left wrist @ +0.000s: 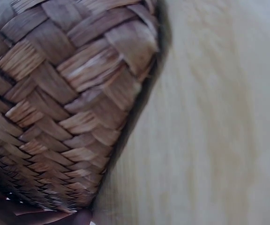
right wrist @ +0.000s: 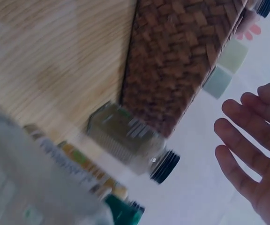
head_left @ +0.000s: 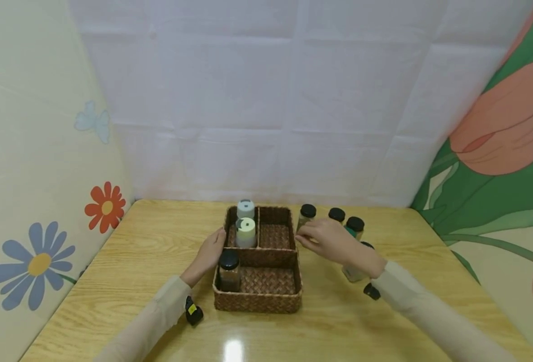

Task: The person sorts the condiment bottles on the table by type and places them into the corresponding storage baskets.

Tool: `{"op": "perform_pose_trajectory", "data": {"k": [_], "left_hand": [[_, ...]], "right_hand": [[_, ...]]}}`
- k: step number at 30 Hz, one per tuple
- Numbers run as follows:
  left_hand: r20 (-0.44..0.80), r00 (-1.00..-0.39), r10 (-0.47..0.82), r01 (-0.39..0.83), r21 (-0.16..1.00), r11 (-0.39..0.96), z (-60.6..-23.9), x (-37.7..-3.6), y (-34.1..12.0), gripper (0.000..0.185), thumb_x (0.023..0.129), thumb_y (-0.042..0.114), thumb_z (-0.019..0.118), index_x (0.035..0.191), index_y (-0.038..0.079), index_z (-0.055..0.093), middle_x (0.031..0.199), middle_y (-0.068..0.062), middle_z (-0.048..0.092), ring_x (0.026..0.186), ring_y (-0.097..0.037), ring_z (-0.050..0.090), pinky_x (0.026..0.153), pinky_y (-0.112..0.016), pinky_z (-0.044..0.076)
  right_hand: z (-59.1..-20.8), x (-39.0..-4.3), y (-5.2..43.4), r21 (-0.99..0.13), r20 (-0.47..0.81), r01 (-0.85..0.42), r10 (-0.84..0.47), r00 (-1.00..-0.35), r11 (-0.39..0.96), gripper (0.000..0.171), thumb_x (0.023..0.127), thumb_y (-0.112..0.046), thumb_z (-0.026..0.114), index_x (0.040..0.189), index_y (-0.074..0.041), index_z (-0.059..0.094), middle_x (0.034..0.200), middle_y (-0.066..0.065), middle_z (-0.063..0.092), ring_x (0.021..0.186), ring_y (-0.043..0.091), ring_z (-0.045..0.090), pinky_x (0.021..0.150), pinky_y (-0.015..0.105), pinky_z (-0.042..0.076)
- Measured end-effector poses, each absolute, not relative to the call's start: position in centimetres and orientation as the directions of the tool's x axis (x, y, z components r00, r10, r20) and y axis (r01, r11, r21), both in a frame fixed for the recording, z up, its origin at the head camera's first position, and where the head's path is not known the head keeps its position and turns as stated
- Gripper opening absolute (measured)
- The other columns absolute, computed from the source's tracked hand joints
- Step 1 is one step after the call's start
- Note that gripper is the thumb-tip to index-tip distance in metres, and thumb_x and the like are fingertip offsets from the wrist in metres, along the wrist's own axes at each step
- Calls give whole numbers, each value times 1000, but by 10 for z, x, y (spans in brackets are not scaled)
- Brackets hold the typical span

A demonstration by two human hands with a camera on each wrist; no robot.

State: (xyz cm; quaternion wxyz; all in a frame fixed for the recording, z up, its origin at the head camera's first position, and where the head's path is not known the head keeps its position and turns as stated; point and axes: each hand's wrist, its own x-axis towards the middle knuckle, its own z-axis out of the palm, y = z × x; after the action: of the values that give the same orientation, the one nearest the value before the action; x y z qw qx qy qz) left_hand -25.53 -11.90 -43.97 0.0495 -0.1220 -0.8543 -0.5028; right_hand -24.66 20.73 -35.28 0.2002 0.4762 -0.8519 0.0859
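Note:
A brown woven basket [head_left: 258, 302] with three compartments stands on the table. Two pale-capped containers [head_left: 245, 232] fill part of its back left compartment. In the front compartment, a black-lidded jar [head_left: 230, 275] stands at the left end. My left hand [head_left: 208, 255] rests along the basket's left side; its fingers [left wrist: 46, 217] lie by the woven wall in the left wrist view. Above the table to the basket's right is my right hand [head_left: 331, 240], fingers loosely bent and holding nothing. Closest to it stands a black-lidded glass jar [right wrist: 128, 136], beside the basket's right wall.
Several more jars are grouped on the right, including a black-lidded one [head_left: 336, 214] and another [head_left: 355, 223]. A green-capped container [right wrist: 123, 211] stands among them. A big clear jar [right wrist: 41, 173] looms near in the right wrist view. White cloth [head_left: 266, 100] hangs behind the table.

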Motion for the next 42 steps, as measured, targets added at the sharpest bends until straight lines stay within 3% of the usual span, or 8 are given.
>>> {"op": "perform_pose_trajectory", "data": {"k": [7, 14, 26, 42], "left_hand": [[201, -966, 160, 253, 850, 462, -444, -259, -120, 50, 111, 21, 28, 145, -15, 36, 148, -32, 37, 138, -46, 32, 114, -54, 27], [196, -967, 160, 248, 859, 447, -445, -259, -120, 50, 111, 21, 28, 146, -13, 36, 148, -31, 37, 139, -45, 33, 113, -55, 28], [194, -967, 165, 247, 869, 429, -445, -258, -120, 50, 111, 22, 28, 147, -12, 36, 149, -30, 37, 139, -45, 32, 114, -55, 28], [189, -968, 168, 244, 871, 426, -445, -258, -120, 51, 111, 23, 28, 147, -12, 35, 150, -30, 35, 140, -45, 31, 114, -55, 27]], "right_hand": [[-352, -256, 225, 116, 490, -811, -743, -456, 574, 14, 96, -20, 68, 88, -11, 73, 76, -2, 67, 60, 8, 58, 56, 30, 51], [-360, -266, 245, 109, 477, -742, -690, -545, 662, 8, 91, -14, 72, 93, -6, 73, 96, 10, 66, 87, 27, 60, 77, 46, 51], [-370, -276, 263, 50, 475, -644, -586, -657, 763, 12, 92, -14, 71, 98, -3, 72, 107, 18, 63, 92, 34, 59, 79, 52, 50], [-379, -287, 268, -15, 490, -530, -457, -743, 848, 22, 95, -12, 65, 110, 4, 67, 117, 28, 59, 107, 45, 56, 91, 60, 45]]}}
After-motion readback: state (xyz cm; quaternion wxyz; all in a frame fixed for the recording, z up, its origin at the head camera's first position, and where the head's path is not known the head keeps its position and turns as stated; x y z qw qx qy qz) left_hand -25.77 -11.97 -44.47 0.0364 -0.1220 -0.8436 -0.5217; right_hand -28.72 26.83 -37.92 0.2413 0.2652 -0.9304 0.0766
